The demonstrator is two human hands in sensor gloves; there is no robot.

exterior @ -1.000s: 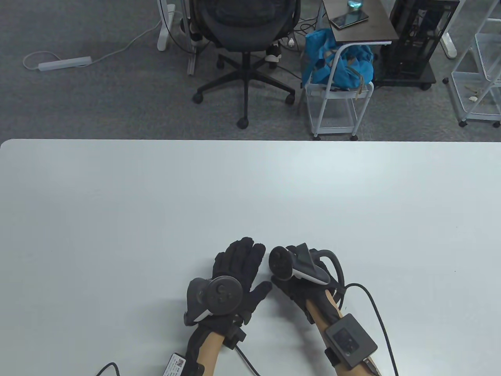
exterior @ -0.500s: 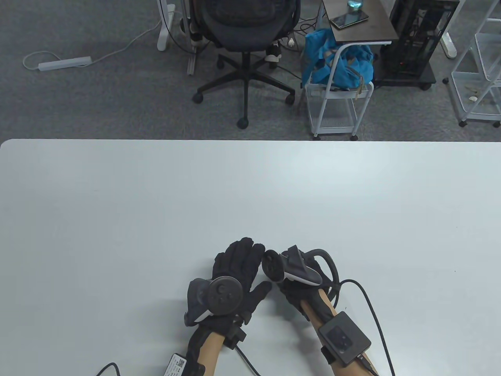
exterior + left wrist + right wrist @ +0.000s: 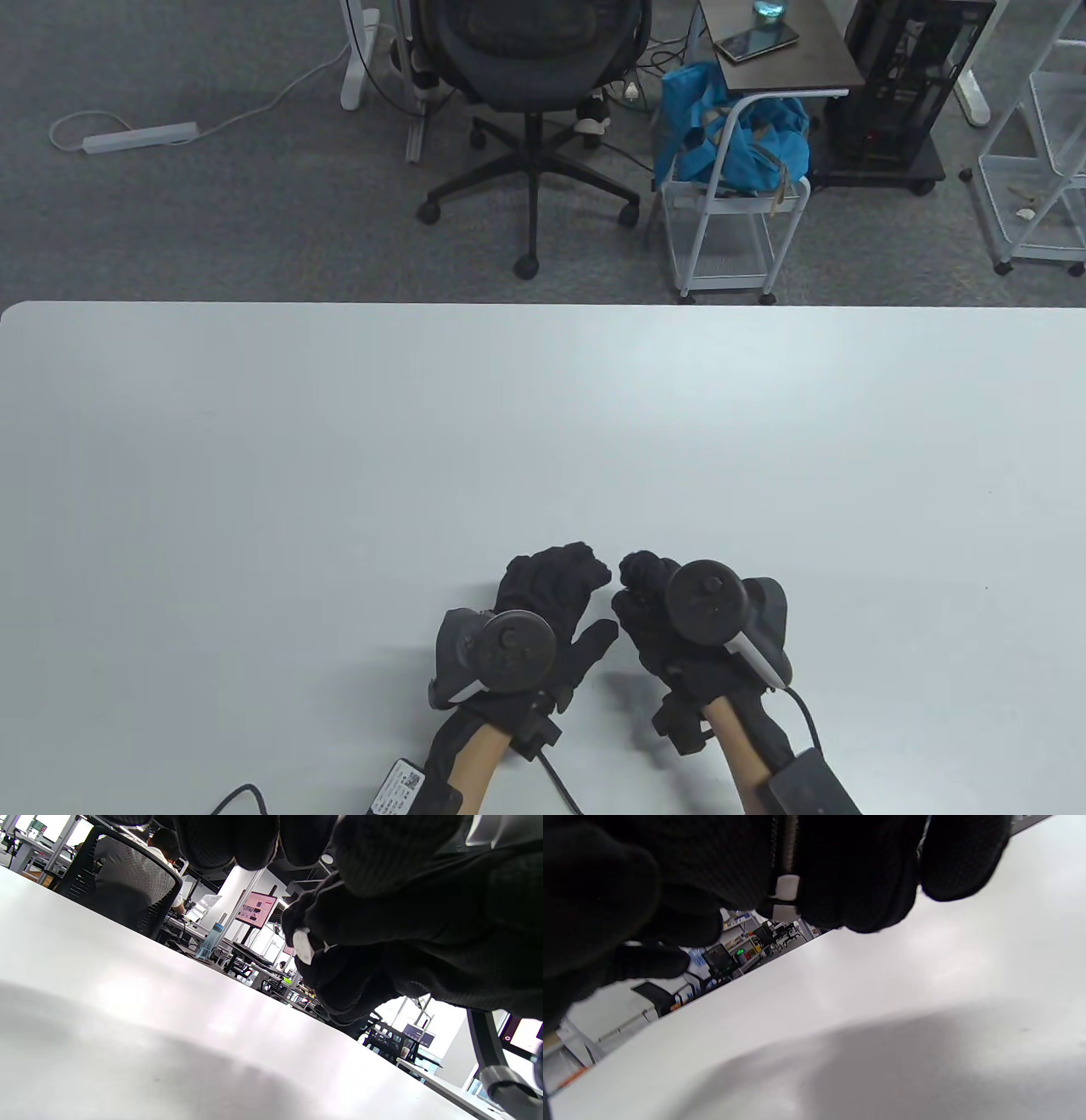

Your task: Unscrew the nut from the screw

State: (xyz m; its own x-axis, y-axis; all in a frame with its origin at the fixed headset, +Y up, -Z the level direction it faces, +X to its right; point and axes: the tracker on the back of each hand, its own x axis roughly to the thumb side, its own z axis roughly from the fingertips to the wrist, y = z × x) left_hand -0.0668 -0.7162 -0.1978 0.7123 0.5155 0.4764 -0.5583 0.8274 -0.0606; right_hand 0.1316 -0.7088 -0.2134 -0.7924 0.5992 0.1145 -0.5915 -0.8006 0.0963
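A small white plastic part, the screw with its nut as far as I can tell, shows in the left wrist view (image 3: 303,946) and the right wrist view (image 3: 787,887). It is pinched between black gloved fingers. My right hand (image 3: 642,586) seems to pinch it, tracker facing up. My left hand (image 3: 585,586) lies just left of it with fingers curled and thumb out to the side. A narrow gap separates the two hands' fingertips. In the table view the part is hidden by the gloves. I cannot tell whether the left fingers hold anything.
Both hands are low over the white table (image 3: 339,424) near its front edge. Cables trail from both wrists toward the bottom edge. An office chair (image 3: 530,102) and a white cart with a blue bag (image 3: 730,144) stand on the floor beyond the far edge.
Both hands have drawn back toward the front edge. The right hand has rolled over, so its tracker now faces up. The left fingers have curled in and the hands have parted slightly.
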